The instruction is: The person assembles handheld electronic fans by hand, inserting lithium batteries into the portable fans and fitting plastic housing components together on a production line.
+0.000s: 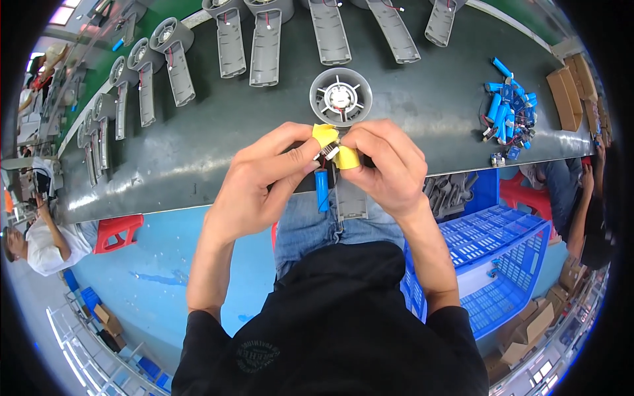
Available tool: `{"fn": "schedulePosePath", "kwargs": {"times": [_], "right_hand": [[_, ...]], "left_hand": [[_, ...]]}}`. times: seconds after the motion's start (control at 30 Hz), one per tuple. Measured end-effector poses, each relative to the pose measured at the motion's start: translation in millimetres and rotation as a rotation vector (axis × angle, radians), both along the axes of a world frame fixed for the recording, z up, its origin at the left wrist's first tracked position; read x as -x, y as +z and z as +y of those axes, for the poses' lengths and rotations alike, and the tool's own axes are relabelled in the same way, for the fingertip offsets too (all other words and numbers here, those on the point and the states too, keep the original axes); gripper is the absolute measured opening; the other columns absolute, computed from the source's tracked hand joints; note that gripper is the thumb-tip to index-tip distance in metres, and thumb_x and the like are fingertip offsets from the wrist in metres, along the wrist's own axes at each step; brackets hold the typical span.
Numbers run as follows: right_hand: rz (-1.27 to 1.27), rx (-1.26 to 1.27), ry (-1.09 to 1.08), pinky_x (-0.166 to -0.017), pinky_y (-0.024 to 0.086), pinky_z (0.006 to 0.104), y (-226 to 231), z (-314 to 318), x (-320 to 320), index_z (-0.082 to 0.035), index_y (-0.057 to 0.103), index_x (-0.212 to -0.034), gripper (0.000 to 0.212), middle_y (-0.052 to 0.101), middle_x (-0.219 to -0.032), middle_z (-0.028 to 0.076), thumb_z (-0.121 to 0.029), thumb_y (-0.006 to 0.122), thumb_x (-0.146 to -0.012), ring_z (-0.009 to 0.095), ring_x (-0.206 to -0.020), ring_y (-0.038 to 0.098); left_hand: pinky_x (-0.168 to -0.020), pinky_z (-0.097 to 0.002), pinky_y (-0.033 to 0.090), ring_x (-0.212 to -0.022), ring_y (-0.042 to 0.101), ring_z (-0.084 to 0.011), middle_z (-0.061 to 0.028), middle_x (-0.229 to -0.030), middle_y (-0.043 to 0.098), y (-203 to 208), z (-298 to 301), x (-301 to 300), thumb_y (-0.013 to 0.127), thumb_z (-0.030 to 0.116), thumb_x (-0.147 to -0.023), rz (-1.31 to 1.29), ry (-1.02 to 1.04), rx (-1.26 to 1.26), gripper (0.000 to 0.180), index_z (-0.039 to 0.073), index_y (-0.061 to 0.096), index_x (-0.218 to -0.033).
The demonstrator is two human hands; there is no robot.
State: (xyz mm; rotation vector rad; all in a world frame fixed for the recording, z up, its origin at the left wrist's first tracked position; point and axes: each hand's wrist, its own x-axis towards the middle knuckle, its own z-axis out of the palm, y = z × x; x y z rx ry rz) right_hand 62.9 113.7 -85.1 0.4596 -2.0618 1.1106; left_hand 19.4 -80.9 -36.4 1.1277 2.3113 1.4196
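Observation:
My left hand point(264, 181) and my right hand point(386, 165) meet over the near edge of the dark conveyor belt point(198, 138). Both pinch a small wired part point(330, 152) between yellow-capped fingertips. A blue cylindrical battery cell point(321, 189) hangs from it below my left thumb. Under my hands lies a grey handheld fan housing point(341, 98), with a round grille head and a handle point(351, 204) that points toward me.
More grey fan housings point(173, 59) lie in rows along the belt's far side. A pile of blue battery cells point(508, 109) sits at the right. A blue plastic crate point(502, 257) stands at my right knee. People sit at the left and right, beside red stools point(115, 231) and cardboard boxes point(573, 86).

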Motion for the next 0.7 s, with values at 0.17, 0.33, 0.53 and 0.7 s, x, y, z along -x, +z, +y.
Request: {"fn": "schedulePosePath", "kwargs": {"times": [0.17,0.33,0.53,0.7], "right_hand": [[-0.007,-0.033,-0.007,-0.057,0.050,0.0294,1,-1,-2,0.001,0.066,-0.087,0.027,0.064,-0.084,0.010,0.002,0.077,-0.062,0.022,-0.069,0.062],[-0.001,-0.115,-0.041,-0.055,0.047,0.0275,6,2,-3,0.000,0.068,-0.093,0.028,0.064,-0.086,0.009,0.002,0.077,-0.067,0.020,-0.066,0.059],[-0.797,0.264,-0.260,-0.051,0.037,0.0184,31,-22,-50,-0.001,0.058,-0.128,0.050,0.065,-0.088,0.004,0.004,0.071,-0.079,0.002,-0.058,0.046],[-0.869,0.578,-0.123,-0.058,0.042,0.0155,51,-24,-57,0.006,0.052,-0.133,0.050,0.063,-0.087,0.001,0.008,0.060,-0.085,0.002,-0.068,0.056]], "left_hand": [[-0.070,-0.0278,0.049,-0.083,0.061,-0.0234,-0.0152,-0.108,0.063,-7,-3,-2,0.060,-0.010,-0.085,-0.004,-0.002,-0.037,0.029,-0.005,0.064,-0.113],[-0.082,-0.0258,0.048,-0.098,0.062,-0.0207,-0.0149,-0.114,0.064,-27,-4,-8,0.055,-0.009,-0.089,-0.157,0.116,-0.200,0.029,-0.007,0.064,-0.117],[-0.087,-0.0281,0.049,-0.100,0.063,-0.0203,-0.0152,-0.112,0.064,-30,-5,-11,0.053,-0.004,-0.095,-0.148,0.206,-0.223,0.025,-0.007,0.064,-0.117],[-0.075,-0.0272,0.051,-0.083,0.064,-0.0153,-0.0111,-0.103,0.060,-11,15,-2,0.042,0.009,-0.103,-0.508,0.176,-0.475,0.028,-0.007,0.055,-0.123]]}}
